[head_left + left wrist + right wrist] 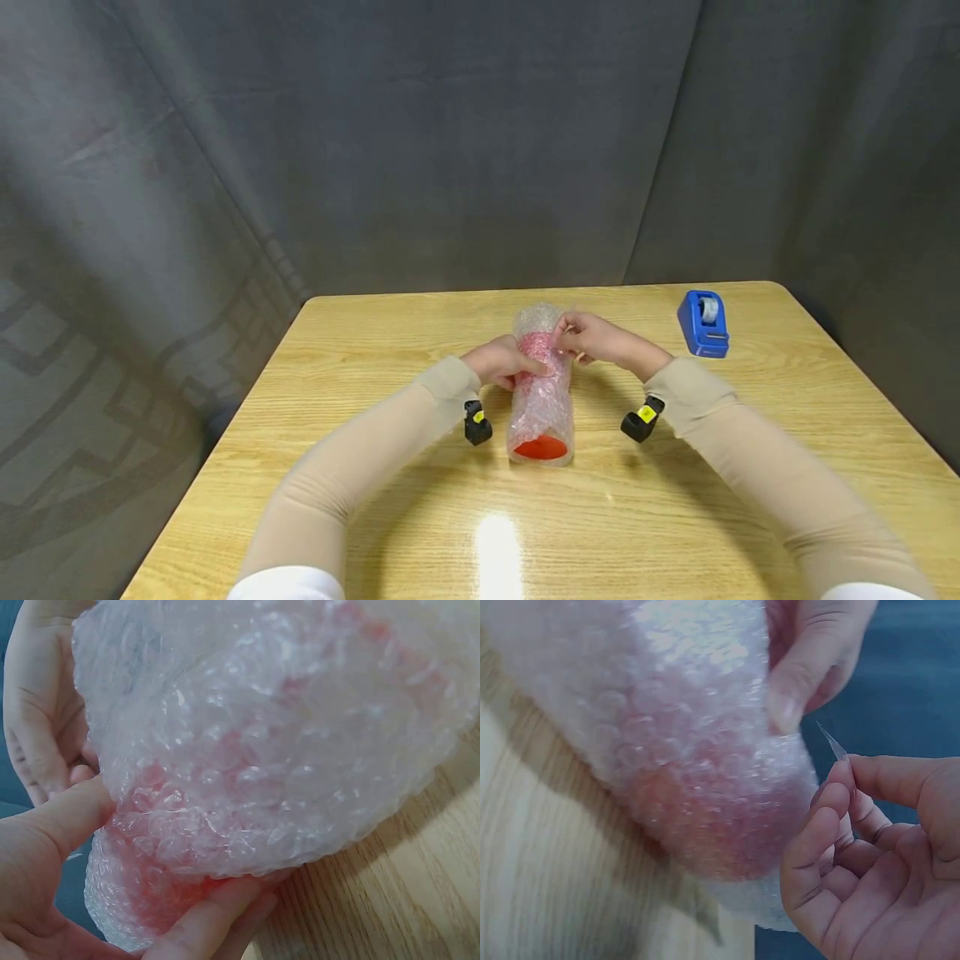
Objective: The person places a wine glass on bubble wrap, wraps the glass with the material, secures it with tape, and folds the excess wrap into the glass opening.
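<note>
A red cylindrical thing [542, 448] lies rolled in clear bubble wrap [542, 408] on the table, its orange-red end facing me; the wrap hides what kind of thing it is. My left hand [501, 360] grips the roll from the left, thumb on top and fingers against the side, as the left wrist view also shows. On the right side, my right hand [596, 337] pinches a small piece of clear tape [834, 742] between thumb and forefinger. In the right wrist view the tape's free tip stands just off the bubble wrap.
A blue tape dispenser [702, 325] with a roll of clear tape stands at the back right of the wooden table [375, 333]. Dark grey curtains [480, 150] hang behind the table and along its sides.
</note>
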Demonstrator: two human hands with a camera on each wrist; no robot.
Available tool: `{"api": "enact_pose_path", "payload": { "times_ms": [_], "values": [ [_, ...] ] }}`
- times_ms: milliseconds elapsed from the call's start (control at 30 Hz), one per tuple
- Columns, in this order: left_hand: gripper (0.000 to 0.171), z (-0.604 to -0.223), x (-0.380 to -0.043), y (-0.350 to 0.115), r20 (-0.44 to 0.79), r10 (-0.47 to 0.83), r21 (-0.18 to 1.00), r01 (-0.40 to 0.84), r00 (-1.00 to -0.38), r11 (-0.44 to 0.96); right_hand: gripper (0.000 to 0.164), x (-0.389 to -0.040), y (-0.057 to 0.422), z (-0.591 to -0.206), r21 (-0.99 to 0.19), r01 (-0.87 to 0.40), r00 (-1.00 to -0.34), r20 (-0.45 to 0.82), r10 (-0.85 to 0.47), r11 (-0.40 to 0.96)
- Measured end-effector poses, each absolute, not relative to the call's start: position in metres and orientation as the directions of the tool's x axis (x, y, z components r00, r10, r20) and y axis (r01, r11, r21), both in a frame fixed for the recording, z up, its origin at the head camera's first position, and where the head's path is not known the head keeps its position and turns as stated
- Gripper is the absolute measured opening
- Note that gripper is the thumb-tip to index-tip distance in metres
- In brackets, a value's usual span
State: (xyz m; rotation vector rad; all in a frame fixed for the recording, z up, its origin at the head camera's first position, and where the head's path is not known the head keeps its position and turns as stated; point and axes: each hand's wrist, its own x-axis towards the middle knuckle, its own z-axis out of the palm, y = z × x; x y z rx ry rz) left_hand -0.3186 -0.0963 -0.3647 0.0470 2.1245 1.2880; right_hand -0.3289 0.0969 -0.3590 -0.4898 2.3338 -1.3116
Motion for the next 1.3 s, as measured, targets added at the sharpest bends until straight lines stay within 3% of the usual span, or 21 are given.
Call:
{"api": "enact_pose_path", "payload": {
  "times_ms": [467, 933, 1300],
  "values": [
    [0.035, -0.364, -0.318, -0.097, -0.502, 0.351, 0.809, -0.286, -0.790, 0.514, 0.011, -0.330, 0.090, -0.367, -0.834, -0.041, -0.884, -0.226, -0.409, 0.550],
    [0.047, -0.364, -0.319, -0.098, -0.510, 0.342, 0.797, -0.284, -0.789, 0.532, 0.024, -0.333, 0.099, -0.378, -0.812, -0.057, -0.885, -0.229, -0.406, 0.581],
    [0.049, -0.365, -0.319, -0.098, -0.507, 0.343, 0.800, -0.283, -0.791, 0.530, 0.021, -0.339, 0.107, -0.396, -0.904, 0.047, -0.845, -0.263, -0.466, 0.425]
  ]
}}
